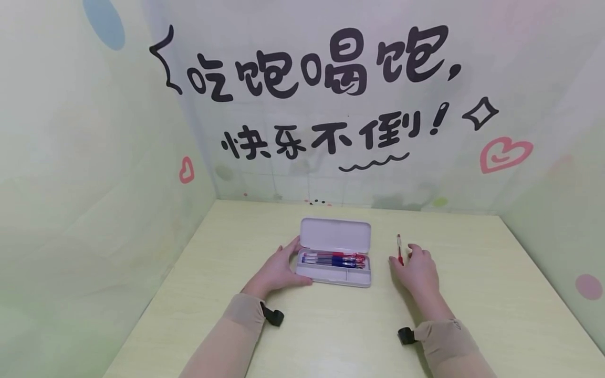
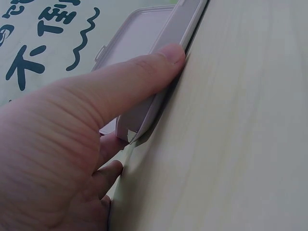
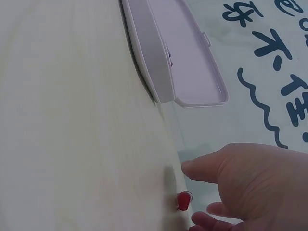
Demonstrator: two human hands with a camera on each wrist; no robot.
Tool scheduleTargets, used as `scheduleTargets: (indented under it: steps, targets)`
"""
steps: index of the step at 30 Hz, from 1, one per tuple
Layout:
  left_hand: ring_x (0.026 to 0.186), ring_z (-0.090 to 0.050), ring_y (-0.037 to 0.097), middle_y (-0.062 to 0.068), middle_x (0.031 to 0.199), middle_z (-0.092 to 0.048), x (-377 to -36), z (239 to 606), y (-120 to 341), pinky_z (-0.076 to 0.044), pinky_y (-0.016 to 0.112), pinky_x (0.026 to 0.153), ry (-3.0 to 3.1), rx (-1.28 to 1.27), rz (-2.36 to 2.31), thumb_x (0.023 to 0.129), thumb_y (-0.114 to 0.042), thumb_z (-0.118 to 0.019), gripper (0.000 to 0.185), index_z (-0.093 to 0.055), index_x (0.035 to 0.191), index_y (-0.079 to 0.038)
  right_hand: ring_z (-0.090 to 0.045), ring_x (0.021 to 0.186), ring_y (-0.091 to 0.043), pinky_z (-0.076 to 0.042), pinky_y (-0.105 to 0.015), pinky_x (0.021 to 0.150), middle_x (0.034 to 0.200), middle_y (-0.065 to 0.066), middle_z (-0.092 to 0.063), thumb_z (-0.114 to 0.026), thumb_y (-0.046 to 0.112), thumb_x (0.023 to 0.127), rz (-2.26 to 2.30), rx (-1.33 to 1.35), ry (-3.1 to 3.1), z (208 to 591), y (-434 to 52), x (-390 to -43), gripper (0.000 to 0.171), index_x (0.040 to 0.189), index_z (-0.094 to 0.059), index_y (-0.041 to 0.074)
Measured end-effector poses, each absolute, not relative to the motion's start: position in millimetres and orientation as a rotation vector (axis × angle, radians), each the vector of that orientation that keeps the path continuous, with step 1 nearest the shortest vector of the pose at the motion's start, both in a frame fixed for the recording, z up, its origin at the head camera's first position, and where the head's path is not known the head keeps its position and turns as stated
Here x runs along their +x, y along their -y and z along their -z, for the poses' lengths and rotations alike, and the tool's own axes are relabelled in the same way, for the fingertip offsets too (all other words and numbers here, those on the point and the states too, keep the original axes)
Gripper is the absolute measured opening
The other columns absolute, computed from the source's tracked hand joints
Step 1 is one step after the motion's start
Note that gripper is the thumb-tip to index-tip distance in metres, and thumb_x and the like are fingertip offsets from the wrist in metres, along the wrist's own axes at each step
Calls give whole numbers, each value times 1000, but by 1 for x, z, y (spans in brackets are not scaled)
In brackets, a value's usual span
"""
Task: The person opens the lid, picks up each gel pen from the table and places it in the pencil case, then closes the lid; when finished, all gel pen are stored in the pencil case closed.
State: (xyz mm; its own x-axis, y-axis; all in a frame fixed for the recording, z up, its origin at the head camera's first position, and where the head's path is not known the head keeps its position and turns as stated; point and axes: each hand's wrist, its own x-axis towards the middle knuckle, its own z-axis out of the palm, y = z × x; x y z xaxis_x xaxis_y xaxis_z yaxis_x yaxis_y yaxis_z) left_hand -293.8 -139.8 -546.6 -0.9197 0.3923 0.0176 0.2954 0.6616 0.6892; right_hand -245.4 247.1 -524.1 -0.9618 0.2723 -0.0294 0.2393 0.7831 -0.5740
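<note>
A white pencil case (image 1: 334, 273) lies open at the table's middle, lid (image 1: 335, 233) tipped back, with red and blue pens (image 1: 333, 259) in its tray. My left hand (image 1: 289, 262) clasps the case's left end, thumb along the front wall and index finger up the side. In the left wrist view the thumb (image 2: 144, 72) presses flat on the case wall (image 2: 180, 24). A red pen (image 1: 399, 247) lies on the table right of the case. My right hand (image 1: 407, 258) rests beside it with relaxed fingers. The right wrist view shows the pen's red end (image 3: 183, 200) between thumb (image 3: 202, 168) and fingers, not gripped.
The pale wooden table (image 1: 331, 336) is boxed in by walls on the left, back and right. The back wall (image 1: 331, 79) carries large black characters and pink hearts. Both forearms wear beige sleeves with black wrist straps (image 1: 273, 316).
</note>
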Motion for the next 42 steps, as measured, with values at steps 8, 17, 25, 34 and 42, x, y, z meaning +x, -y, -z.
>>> scheduleTargets:
  steps: [8,17,25,34,42]
  targets:
    - [166,-39,31,0,165,-60,-294,547,140,-8,50,146,-2738,563,-1102,68,-53,-104,143,-20,178,-15,-66,113,-48,-59,-61,95,129,-33,-68,-66,39,103,-891,-408,2944,527,-251,-247,68,144,-56,-14]
    - [166,-41,30,1,164,-60,-293,544,140,-8,50,146,-2731,580,-1104,69,-52,-103,142,-20,177,-12,-70,89,-34,-53,-37,68,105,-21,-77,-60,24,101,-941,-435,2881,526,-253,-243,36,118,-72,-5]
    - [165,-41,29,1,164,-61,-291,542,139,-8,49,146,-2730,582,-1104,69,-52,-103,142,-20,177,-12,-67,87,-33,-49,-35,64,105,-20,-71,-59,23,103,-920,-411,2794,522,-249,-241,34,121,-73,-3]
    - [164,-43,28,-1,164,-60,-294,541,139,-6,47,146,-2736,583,-1091,69,-50,-104,142,-19,178,-17,-67,100,-33,-52,-33,78,114,-19,-69,-64,17,109,-1006,-184,2592,515,-232,-243,26,127,-73,1]
    - [165,-41,27,-2,164,-60,-295,544,139,-6,47,146,-2737,575,-1092,69,-51,-104,141,-20,178,-17,-66,109,-37,-60,-52,93,118,-19,-71,-70,13,106,-894,133,2712,508,-202,-252,21,123,-77,3]
